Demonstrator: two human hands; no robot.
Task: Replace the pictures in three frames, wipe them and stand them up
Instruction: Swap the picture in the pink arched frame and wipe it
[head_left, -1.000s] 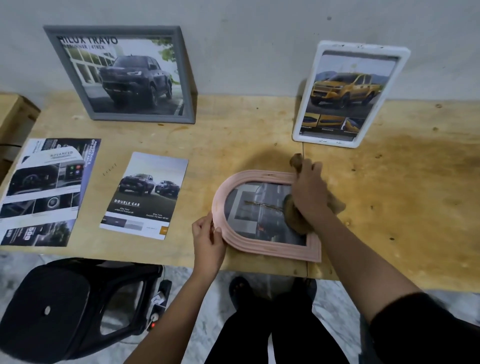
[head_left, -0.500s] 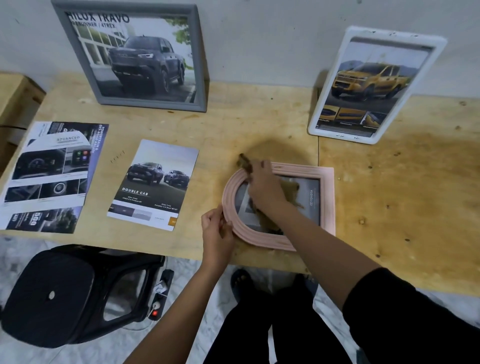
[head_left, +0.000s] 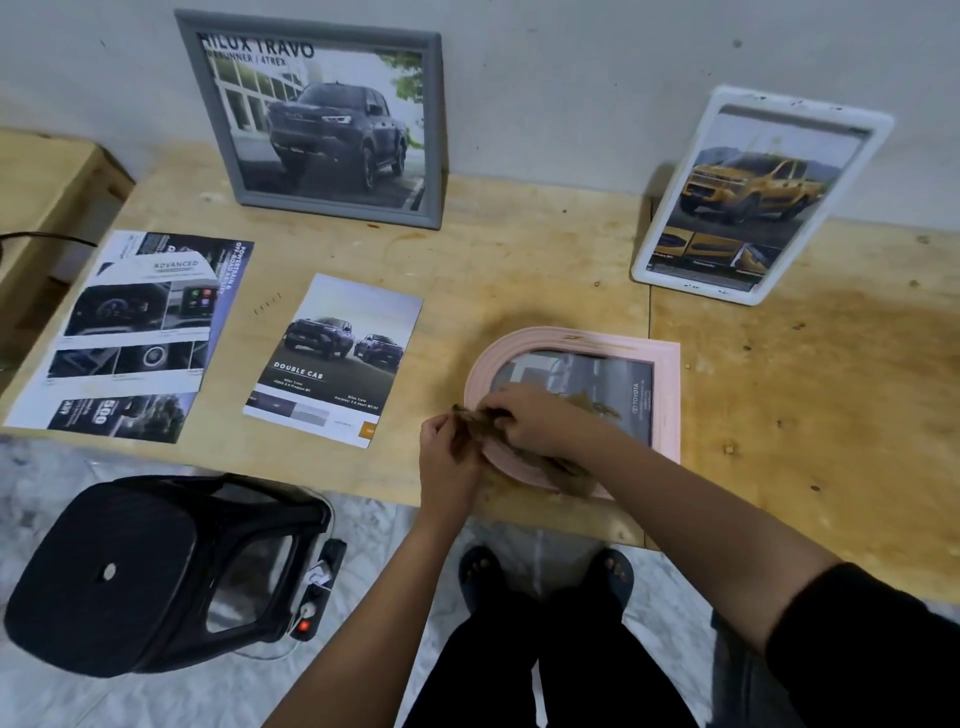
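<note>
Right hand (head_left: 535, 421) has slid the cloth (head_left: 475, 428) to the pink frame's (head_left: 667, 395) arched edge.

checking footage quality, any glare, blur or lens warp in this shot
Head view: wide-angle warp bows the table edge and tilts the grey frame and white frame outward; pale glare washes the white frame's glass; both hands, left and right, and the brown cloth on the pink frame are slightly motion-blurred; lighting soft, shadows faint.
</note>
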